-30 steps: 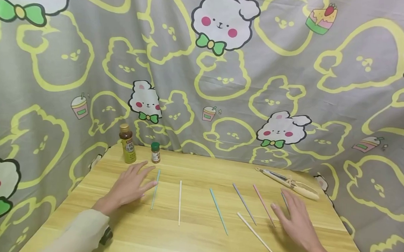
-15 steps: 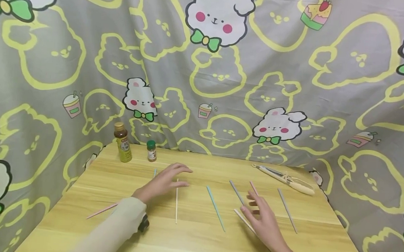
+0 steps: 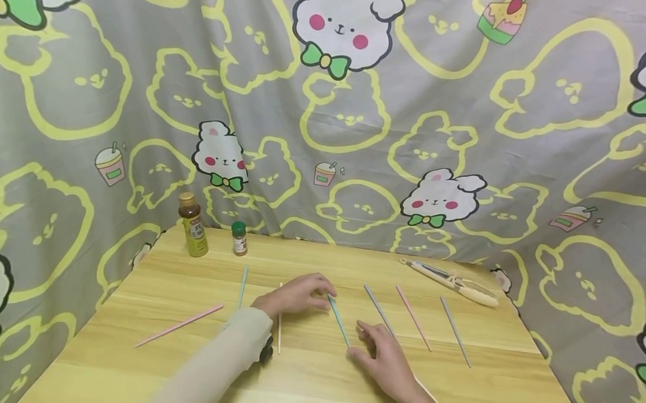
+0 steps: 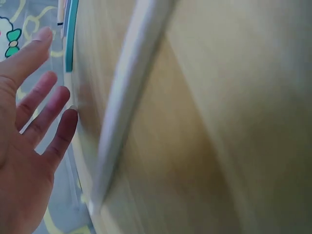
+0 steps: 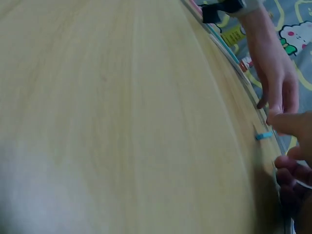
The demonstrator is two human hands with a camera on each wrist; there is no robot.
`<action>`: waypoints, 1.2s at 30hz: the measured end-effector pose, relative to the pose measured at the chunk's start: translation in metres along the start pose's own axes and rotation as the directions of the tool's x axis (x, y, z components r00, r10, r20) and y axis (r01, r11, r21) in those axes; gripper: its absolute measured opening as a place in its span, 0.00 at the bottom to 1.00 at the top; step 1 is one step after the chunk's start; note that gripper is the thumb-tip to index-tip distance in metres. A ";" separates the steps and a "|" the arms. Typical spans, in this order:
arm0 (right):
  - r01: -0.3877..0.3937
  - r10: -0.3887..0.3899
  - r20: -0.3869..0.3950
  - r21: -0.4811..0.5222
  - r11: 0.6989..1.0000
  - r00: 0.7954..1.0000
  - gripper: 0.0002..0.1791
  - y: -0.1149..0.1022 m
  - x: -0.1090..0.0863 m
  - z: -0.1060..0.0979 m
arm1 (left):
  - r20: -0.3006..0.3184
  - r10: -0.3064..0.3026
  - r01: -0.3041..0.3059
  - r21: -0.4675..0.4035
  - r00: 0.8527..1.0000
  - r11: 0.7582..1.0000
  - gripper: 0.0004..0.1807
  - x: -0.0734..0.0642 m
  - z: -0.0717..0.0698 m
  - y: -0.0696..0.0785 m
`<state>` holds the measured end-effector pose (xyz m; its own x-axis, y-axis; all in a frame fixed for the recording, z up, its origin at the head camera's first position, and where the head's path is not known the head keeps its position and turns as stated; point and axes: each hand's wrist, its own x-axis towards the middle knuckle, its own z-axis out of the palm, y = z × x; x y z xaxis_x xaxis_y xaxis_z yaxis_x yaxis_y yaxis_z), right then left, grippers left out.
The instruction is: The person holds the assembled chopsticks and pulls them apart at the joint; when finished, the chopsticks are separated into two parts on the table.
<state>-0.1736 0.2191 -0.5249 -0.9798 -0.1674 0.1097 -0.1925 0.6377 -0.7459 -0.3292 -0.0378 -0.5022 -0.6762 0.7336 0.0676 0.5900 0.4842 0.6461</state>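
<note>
A thin blue stick (image 3: 340,323) lies on the wooden table between my two hands. My left hand (image 3: 300,294) reaches across a thin white stick (image 3: 279,339), its fingertips right at the blue stick's far end. In the left wrist view, the fingers of that hand (image 4: 36,141) are loosely spread, with the white stick (image 4: 122,97) blurred close to the camera. My right hand (image 3: 386,354) is at the blue stick's near end, thumb and fingers apart. It covers part of another white stick (image 3: 426,389) and the near end of a purple stick (image 3: 379,308).
On the left lie a pink stick (image 3: 179,326) and a turquoise stick (image 3: 243,285). Another pink stick (image 3: 412,316) and a purple-grey stick (image 3: 455,330) lie right. At the back stand a sauce bottle (image 3: 194,231) and a green-capped jar (image 3: 239,240); tongs (image 3: 453,282) lie back right.
My left hand has moved right from beside the jar, over the white stick, to the blue stick. My right hand has moved left from the purple-grey stick. The left pink stick has come into view.
</note>
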 end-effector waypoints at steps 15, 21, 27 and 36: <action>0.101 -0.103 -0.003 -0.129 0.987 0.995 0.11 -0.007 -0.001 0.014 | 0.062 0.029 -0.034 0.073 0.998 0.997 0.03 0.001 0.005 0.003; 0.093 -0.096 -0.013 -0.147 0.985 0.995 0.09 -0.011 0.000 0.011 | 0.088 0.092 -0.111 0.246 0.992 0.963 0.05 -0.009 -0.002 0.006; 0.097 -0.099 -0.026 -0.077 0.992 0.995 0.08 -0.014 0.007 -0.002 | 0.055 0.081 -0.092 0.251 0.995 0.964 0.04 -0.025 -0.011 0.020; 0.118 -0.118 0.002 0.015 0.993 0.993 0.11 -0.018 0.014 -0.018 | 0.002 0.036 -0.036 0.056 0.999 0.998 0.08 -0.056 -0.005 0.038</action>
<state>-0.1846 0.2182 -0.4980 -0.9501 -0.2430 0.1956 -0.3058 0.6019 -0.7377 -0.2711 -0.0625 -0.4772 -0.6541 0.7511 0.0893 0.6376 0.4839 0.5994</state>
